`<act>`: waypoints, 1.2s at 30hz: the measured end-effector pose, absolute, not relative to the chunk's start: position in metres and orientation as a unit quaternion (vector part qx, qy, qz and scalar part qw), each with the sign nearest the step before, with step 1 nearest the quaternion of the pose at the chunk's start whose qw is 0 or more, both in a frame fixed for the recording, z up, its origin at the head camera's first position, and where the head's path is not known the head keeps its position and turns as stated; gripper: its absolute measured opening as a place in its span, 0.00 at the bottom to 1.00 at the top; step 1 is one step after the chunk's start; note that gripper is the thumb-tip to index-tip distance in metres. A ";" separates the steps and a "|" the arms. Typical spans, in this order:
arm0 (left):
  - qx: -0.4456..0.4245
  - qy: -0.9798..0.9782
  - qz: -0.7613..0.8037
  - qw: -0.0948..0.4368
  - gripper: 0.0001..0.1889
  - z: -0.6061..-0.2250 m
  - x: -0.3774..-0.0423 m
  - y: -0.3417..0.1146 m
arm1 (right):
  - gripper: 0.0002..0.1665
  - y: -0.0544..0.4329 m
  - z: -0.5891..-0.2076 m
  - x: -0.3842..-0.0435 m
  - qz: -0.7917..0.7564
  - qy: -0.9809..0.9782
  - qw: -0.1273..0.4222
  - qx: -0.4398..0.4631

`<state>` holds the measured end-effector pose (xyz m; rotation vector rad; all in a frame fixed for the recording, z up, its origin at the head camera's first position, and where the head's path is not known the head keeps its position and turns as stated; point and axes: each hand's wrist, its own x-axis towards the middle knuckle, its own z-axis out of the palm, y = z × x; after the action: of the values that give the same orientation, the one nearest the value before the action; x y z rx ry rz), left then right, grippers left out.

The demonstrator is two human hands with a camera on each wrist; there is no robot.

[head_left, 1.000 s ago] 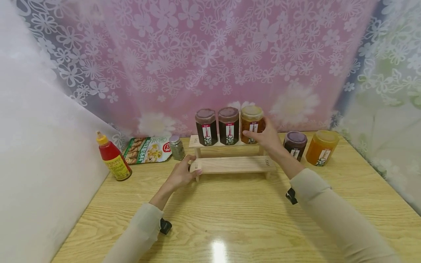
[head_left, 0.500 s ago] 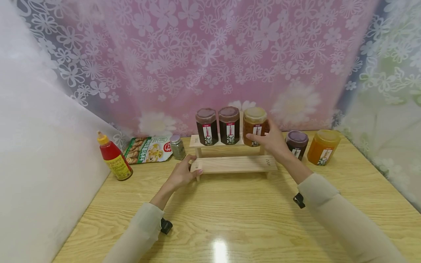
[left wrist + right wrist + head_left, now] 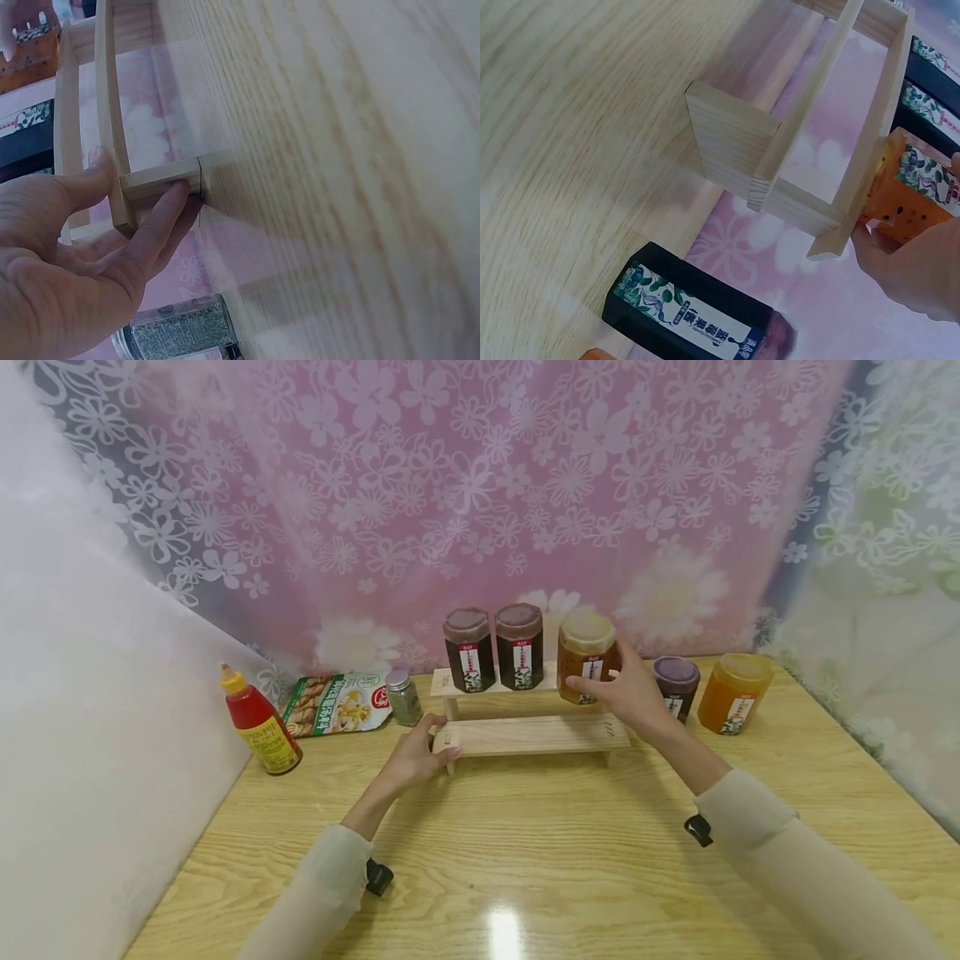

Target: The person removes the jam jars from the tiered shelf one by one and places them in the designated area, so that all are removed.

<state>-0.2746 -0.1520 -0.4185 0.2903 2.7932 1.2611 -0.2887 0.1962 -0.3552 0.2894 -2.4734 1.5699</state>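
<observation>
My right hand (image 3: 633, 693) grips an amber jar (image 3: 576, 652) with a yellowish lid, thumb across its front, at the right end of a two-step wooden rack (image 3: 532, 736). In the head view the jar's base overlaps the upper shelf's front edge; the right wrist view shows the amber jar (image 3: 904, 184) right at that shelf. Two dark jars (image 3: 468, 650) with purplish lids stand side by side on the upper shelf. At the lower shelf's left end, my left hand (image 3: 411, 758) holds the rack, its thumb on the board and fingers against the leg (image 3: 161, 178).
Right of the rack stand another dark jar (image 3: 677, 685) and an orange jar (image 3: 735, 695). On the left are a small spice jar (image 3: 404, 697), a green-and-white food packet (image 3: 337, 703) and a red squeeze bottle (image 3: 260, 718). A floral curtain (image 3: 480, 510) hangs behind the table.
My right hand has shifted the amber jar rightward and slightly toward me, widening its gap from the middle dark jar. My left hand keeps its hold on the rack.
</observation>
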 end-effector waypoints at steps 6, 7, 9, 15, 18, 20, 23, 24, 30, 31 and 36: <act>0.095 0.906 0.412 0.028 0.31 -0.418 -0.274 -0.151 | 0.59 0.199 -0.351 -0.275 0.529 -0.841 0.083 0.084; 0.096 0.905 0.414 0.030 0.31 -0.418 -0.274 -0.151 | 0.59 0.200 -0.351 -0.272 0.530 -0.840 0.081 0.082; 0.097 0.903 0.416 0.032 0.31 -0.419 -0.274 -0.150 | 0.58 0.203 -0.350 -0.268 0.534 -0.838 0.077 0.081; 0.091 0.904 0.417 0.029 0.31 -0.419 -0.274 -0.150 | 0.57 0.213 -0.347 -0.257 0.548 -0.829 0.070 0.091; 0.091 0.906 0.413 0.026 0.31 -0.419 -0.274 -0.150 | 0.59 0.220 -0.348 -0.253 0.550 -0.829 0.062 0.082; 0.093 0.906 0.411 0.027 0.31 -0.419 -0.274 -0.150 | 0.59 0.224 -0.349 -0.249 0.551 -0.829 0.055 0.073; 0.094 0.907 0.409 0.026 0.32 -0.418 -0.275 -0.150 | 0.59 0.231 -0.352 -0.244 0.551 -0.831 0.045 0.065; 0.095 0.908 0.408 0.026 0.32 -0.418 -0.275 -0.150 | 0.58 0.233 -0.353 -0.242 0.551 -0.831 0.044 0.063; 0.093 0.907 0.410 0.027 0.31 -0.417 -0.276 -0.150 | 0.60 0.246 -0.364 -0.236 0.547 -0.835 0.039 0.041; 0.094 0.907 0.410 0.027 0.31 -0.417 -0.276 -0.150 | 0.61 0.249 -0.366 -0.235 0.546 -0.836 0.038 0.036; 0.092 0.906 0.413 0.031 0.32 -0.417 -0.274 -0.149 | 0.62 0.263 -0.377 -0.230 0.538 -0.842 0.038 0.027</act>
<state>-0.2742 -0.1492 -0.4169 0.2826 2.7908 1.2719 -0.2302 0.2634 -0.3772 0.0838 -2.5823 1.6487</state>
